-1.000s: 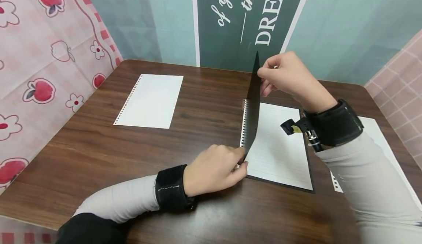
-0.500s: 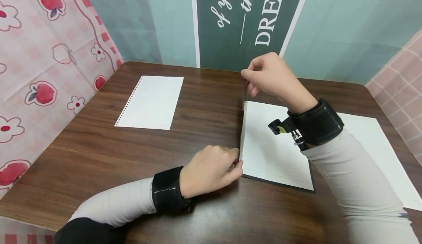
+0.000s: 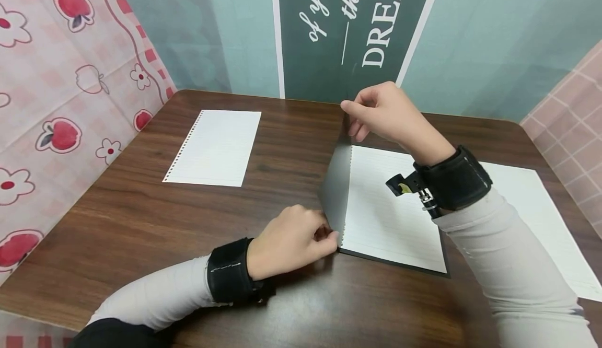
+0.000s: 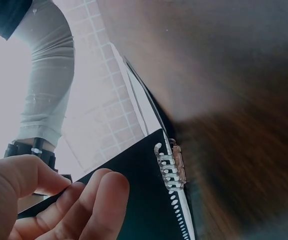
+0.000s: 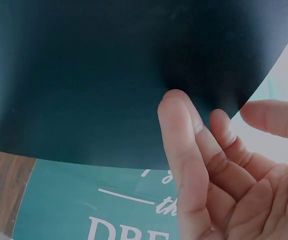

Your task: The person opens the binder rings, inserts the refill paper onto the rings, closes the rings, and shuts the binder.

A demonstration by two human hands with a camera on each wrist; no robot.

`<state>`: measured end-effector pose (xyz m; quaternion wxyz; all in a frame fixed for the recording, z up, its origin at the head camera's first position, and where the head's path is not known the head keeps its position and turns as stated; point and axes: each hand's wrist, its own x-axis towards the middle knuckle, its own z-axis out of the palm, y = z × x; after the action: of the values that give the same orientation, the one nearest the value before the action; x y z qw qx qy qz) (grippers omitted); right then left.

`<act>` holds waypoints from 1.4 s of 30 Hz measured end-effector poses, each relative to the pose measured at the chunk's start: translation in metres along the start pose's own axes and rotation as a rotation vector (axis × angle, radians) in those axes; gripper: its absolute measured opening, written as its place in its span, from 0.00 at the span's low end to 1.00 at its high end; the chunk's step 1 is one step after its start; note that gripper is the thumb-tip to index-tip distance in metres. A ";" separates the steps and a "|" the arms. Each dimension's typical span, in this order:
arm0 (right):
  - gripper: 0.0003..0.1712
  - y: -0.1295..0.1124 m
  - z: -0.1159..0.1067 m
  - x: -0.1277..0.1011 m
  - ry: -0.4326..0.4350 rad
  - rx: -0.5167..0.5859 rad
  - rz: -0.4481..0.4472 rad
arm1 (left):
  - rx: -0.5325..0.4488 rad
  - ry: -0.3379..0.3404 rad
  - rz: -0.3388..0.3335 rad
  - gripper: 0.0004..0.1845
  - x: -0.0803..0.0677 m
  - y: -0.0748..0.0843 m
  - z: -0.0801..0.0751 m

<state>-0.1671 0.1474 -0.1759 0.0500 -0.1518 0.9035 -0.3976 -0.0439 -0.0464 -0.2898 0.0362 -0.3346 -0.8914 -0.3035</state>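
Observation:
A loose-leaf binder lies on the brown table in the head view. Its lined white pages [image 3: 392,207] face up, and its black cover [image 3: 336,186] stands raised, leaning left of the spine. My right hand [image 3: 388,120] pinches the cover's far corner; in the right wrist view the fingers [image 5: 181,130] lie against the dark sheet, thumb at its edge. Near the lower end of the spine, my left hand [image 3: 289,246] pinches the cover's near edge between thumb and fingers. Clear binder rings [image 4: 171,167] and a row of punched holes show in the left wrist view.
A loose punched sheet [image 3: 213,147] lies on the table's left side. Another white sheet [image 3: 527,207] lies at the right, partly under my right forearm. Behind the table [image 3: 141,222] hangs a teal cloth [image 3: 475,39] with lettering; a pink fruit-print cloth [image 3: 51,66] hangs at the left.
The black cover has swung from leaning over the pages, through upright, to leaning left. Both hands have moved left with it, and the pages have come into fuller view.

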 end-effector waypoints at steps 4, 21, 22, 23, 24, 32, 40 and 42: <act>0.22 0.010 -0.002 0.000 0.002 -0.006 -0.014 | -0.012 -0.004 -0.016 0.13 -0.002 -0.002 -0.001; 0.27 0.079 -0.020 -0.014 0.040 -0.130 0.122 | -0.090 -0.020 -0.020 0.17 -0.008 -0.013 -0.005; 0.28 0.082 -0.021 -0.016 0.033 -0.135 0.131 | -0.109 -0.022 -0.018 0.15 -0.008 -0.014 -0.006; 0.28 0.085 -0.022 -0.017 0.026 -0.142 0.139 | -0.124 -0.023 -0.017 0.12 -0.009 -0.015 -0.007; 0.29 0.088 -0.023 -0.019 0.020 -0.148 0.146 | -0.136 -0.022 -0.017 0.11 -0.009 -0.016 -0.007; 0.32 0.110 -0.027 -0.031 0.001 -0.167 0.185 | -0.176 -0.013 -0.057 0.06 -0.013 -0.022 -0.008; 0.36 0.133 -0.030 -0.038 -0.045 -0.199 0.232 | -0.354 -0.077 -0.193 0.11 -0.019 -0.024 -0.009; 0.36 0.138 -0.029 -0.041 -0.049 -0.201 0.235 | -0.403 -0.089 -0.215 0.08 -0.020 -0.025 -0.008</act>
<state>-0.1671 0.2687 -0.2583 0.1026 -0.0586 0.9489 -0.2926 -0.0455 -0.0772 -0.3013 -0.1031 -0.2514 -0.8441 -0.4622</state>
